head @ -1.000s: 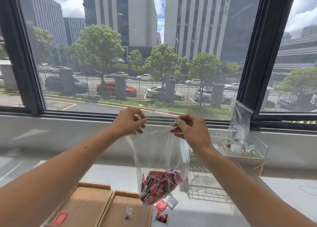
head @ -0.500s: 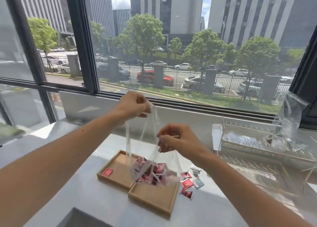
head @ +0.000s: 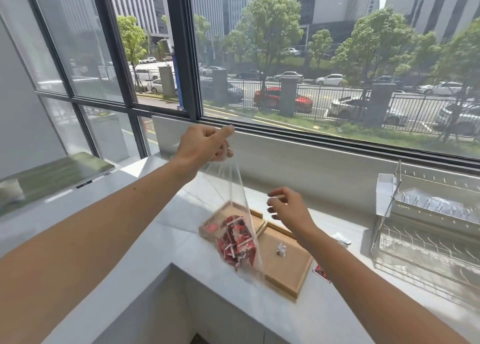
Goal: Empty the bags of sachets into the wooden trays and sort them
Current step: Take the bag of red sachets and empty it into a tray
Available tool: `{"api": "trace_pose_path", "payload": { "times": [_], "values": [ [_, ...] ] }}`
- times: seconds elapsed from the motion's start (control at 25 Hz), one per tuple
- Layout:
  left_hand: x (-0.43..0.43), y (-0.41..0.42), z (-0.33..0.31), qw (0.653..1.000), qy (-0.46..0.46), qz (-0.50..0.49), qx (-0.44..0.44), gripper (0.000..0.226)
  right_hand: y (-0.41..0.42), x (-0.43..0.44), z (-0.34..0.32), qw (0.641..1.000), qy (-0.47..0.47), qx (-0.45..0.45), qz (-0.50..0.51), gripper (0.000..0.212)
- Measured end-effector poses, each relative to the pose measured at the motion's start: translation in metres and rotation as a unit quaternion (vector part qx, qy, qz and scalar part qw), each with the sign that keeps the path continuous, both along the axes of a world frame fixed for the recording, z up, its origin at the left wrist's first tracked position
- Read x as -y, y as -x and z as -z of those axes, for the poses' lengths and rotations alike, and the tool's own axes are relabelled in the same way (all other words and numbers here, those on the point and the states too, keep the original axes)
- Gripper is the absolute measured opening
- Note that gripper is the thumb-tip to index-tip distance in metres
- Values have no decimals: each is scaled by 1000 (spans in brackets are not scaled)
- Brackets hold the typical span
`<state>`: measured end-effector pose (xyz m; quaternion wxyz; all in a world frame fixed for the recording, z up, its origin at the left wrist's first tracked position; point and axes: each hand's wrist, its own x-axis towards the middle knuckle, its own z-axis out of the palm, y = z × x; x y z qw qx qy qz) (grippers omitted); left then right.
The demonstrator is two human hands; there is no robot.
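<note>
On the left I see my left hand (head: 205, 146) raised, pinching one top corner of the clear bag (head: 235, 229), which hangs straight down from it, long axis close to vertical. The red sachets (head: 237, 242) sit bunched in its bottom, dangling over the seam between the two wooden trays (head: 288, 273) on the white counter (head: 145, 242). The left tray holds one red sachet, the right one a small silver sachet (head: 281, 249). Further right, my right hand (head: 287, 208) hovers with fingers spread and empty, beside the bag's upper edge and above the right tray, so I judge it the nearer one to catch the bottom and tip it. Half a second ago that hand was gripping the bag's mouth; now it has let go, and my view has swung left.
</note>
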<state>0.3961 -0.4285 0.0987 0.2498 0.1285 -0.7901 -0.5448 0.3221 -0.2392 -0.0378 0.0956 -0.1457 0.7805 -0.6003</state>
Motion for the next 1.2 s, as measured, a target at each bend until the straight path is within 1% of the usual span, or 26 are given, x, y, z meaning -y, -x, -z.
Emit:
{"api": "trace_pose_path", "payload": {
  "times": [0.04, 0.16, 0.24, 0.32, 0.44, 0.48, 0.56, 0.6, 0.64, 0.72, 0.84, 0.88, 1.0, 1.08, 1.2],
  "values": [
    [5, -4, 3, 1000, 18, 6, 8, 37, 0, 8, 16, 999, -16, 47, -12, 14],
    [19, -14, 11, 997, 67, 22, 45, 14, -9, 33, 59, 980, -59, 183, -46, 29],
    [33, -23, 17, 995, 69, 45, 61, 12, -19, 52, 90, 962, -55, 263, -39, 35],
    [51, -31, 23, 994, 55, 69, 63, 12, -33, 69, 118, 938, -18, 343, -34, 37],
    [79, -41, 28, 992, 37, 104, 67, 13, -53, 98, 146, 906, 29, 422, -20, 34],
    [87, -43, 29, 990, 30, 118, 65, 13, -57, 107, 153, 896, 54, 441, -14, 41],
    [103, -44, 34, 988, 18, 141, 56, 14, -60, 125, 172, 872, 111, 477, 16, 62],
    [110, -43, 36, 987, 15, 151, 49, 14, -62, 133, 178, 857, 146, 493, 38, 60],
    [119, -42, 38, 986, 10, 159, 44, 14, -65, 142, 180, 839, 174, 512, 63, 47],
    [133, -39, 41, 986, -4, 165, 34, 13, -80, 152, 170, 805, 232, 536, 101, 16],
    [153, -32, 45, 983, -38, 176, 30, 13, -80, 161, 171, 768, 308, 541, 149, 20],
    [157, -30, 47, 982, -51, 181, 31, 14, -79, 163, 171, 762, 323, 537, 165, 19],
    [166, -16, 53, 978, -79, 187, 41, 13, -72, 170, 176, 749, 330, 542, 192, 10],
    [169, -2, 59, 977, -91, 187, 53, 12, -65, 173, 178, 758, 312, 537, 198, 5],
    [173, 21, 71, 981, -79, 164, 63, 14, -45, 165, 178, 807, 256, 479, 233, 4]
  ]
}}
